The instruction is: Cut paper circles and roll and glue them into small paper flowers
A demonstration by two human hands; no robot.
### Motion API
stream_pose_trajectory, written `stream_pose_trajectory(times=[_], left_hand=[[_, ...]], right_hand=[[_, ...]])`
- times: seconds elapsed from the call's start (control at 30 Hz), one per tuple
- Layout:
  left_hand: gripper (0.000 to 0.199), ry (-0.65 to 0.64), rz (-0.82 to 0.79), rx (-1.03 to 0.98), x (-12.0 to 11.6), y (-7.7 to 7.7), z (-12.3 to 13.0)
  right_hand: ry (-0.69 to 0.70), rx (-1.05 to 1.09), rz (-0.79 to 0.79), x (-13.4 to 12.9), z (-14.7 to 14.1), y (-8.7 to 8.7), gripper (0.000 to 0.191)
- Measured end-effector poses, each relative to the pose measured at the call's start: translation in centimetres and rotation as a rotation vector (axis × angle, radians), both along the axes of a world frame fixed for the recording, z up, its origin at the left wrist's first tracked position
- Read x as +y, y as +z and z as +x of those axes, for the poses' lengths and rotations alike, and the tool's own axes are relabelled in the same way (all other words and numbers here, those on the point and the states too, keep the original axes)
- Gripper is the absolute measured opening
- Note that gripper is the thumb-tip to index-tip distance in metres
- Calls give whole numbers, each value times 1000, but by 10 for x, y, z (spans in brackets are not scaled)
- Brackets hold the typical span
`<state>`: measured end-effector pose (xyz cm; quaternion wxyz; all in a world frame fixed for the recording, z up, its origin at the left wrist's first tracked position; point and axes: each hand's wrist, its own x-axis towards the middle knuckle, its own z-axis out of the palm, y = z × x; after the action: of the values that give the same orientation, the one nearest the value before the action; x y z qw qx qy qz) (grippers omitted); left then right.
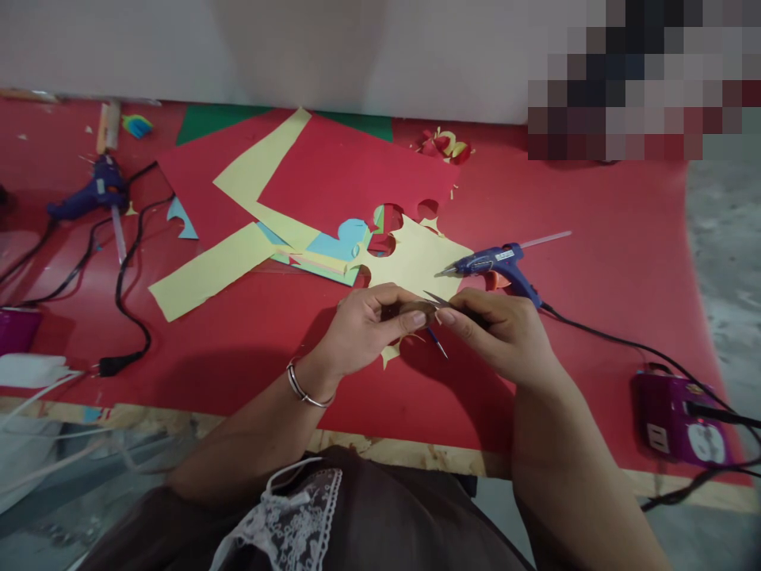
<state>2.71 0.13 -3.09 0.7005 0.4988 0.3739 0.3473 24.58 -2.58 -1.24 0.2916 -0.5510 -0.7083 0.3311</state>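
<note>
Blade [436, 299], grey and pointed, gripped in right hand [504, 327], close to left hand [373, 327], pinched around a small piece [425, 308], mostly hidden. Just beyond, cut yellow paper [410, 255] with blue glue gun [498, 260] across its right edge.

The red tabletop [624, 262] looks smooth and faintly glossy on my feed, its wooden edge [416, 452] rough. I find the yellow paper [416, 246] matt, like the red sheet [357, 174]. I read smooth blue plastic on the nearer glue gun [487, 260], grey metal in the thin pointed tip [436, 298], polished metal in the bracelet [296, 388], and openwork white lace [309, 507] against dark matt cloth [392, 515]
</note>
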Motion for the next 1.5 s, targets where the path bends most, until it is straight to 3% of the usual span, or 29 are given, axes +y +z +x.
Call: stream_pose_trajectory(times=[0.67,0.83,1.03,1.13,1.3,1.5], left_hand=[[29,-11,-39,-31,-1,-4,3],[26,104,18,-5,2,-12,0],[27,291,105,124,11,2,-15],[40,265,144,227,13,6,-23],[59,195,411,446,18,-1,-28],[58,46,381,488,9,-1,-28]], right_hand=[[33,-1,56,-1,0,0,47],[-59,-107,75,0,3,-4,50],[-71,-326,10,1,0,-14,54],[3,-448,-57,0,-6,-13,56],[70,-625,-156,-2,-16,-9,57],[-46,-744,-181,-10,-13,-7,58]])
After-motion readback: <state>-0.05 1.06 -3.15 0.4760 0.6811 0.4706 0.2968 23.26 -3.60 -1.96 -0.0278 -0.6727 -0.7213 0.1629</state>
